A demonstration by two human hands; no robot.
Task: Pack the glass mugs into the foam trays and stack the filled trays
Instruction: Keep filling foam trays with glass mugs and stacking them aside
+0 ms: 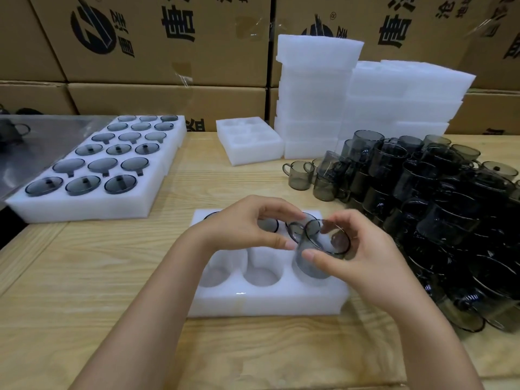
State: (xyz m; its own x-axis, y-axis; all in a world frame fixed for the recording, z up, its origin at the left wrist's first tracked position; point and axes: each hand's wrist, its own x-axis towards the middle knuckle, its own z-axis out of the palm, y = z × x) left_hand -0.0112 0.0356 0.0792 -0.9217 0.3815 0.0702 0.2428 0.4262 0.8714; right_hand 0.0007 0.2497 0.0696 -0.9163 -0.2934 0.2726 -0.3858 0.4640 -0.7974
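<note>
- Right hand (pixel 363 254) is closest to the camera. Its thumb is on the near wall of a smoky glass mug (pixel 312 263) and its fingers curl over the far rim, so it's got a proper grip on it.
- Left hand (pixel 244 223) is helping out, with thumb and curled fingers pinching the same mug's rim from the other side.
- That mug sits tilted, part way into the near-right well of the six-well foam tray (pixel 253 302) on the wooden table (pixel 112 263).
- Near-left and near-middle wells look empty. Dark rims show in the far row, so I'd guess those wells are filled.
- Handling-wise, I reckon it's thin, light, slick glass that chips easily at the rim. Can't see its handle from here.
- I'd hold it by the wall rather than the lip, line the handle up with the slot and ease it straight down. The foam is soft and looks like it grips snugly, so no forcing.
- Loose mug pile (pixel 439 209) is heaped to the right and looks a bit precarious, so go gently when pulling one out.
- Filled trays (pixel 92 204) sit far left, with the stack of empty trays (pixel 318 94) at the back.
</note>
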